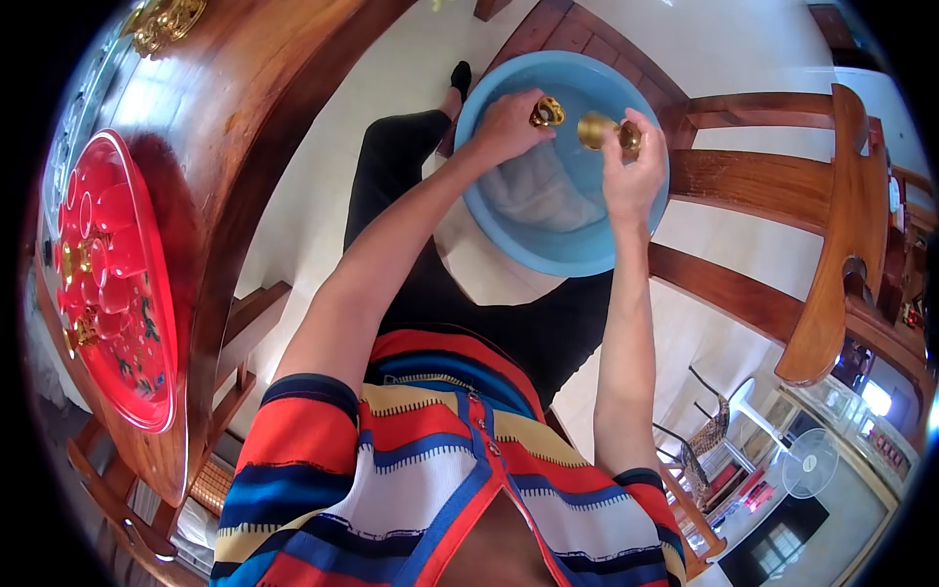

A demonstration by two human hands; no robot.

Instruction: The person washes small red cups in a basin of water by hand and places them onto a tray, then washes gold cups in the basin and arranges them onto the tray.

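A light blue plastic basin [558, 262] holds water, and a wet white cloth [543, 191] lies in it. Over the basin's left part, my left hand [509, 127] is closed on a small shiny gold cup [549, 112], its round opening showing. On the other side, my right hand [631, 176] grips a gold goblet [593, 130] by its foot end, with the wide bowl tilted toward the left. The two gold pieces are close together but apart. Fingers hide part of each piece.
On the wooden table [220, 127] at left stands a red tray [147, 382] with several red cups [119, 249] and gold goblets [88, 328]. A gold ornament [166, 24] is at the top left. A wooden chair [763, 186] borders the basin; a white fan [810, 463] stands lower right.
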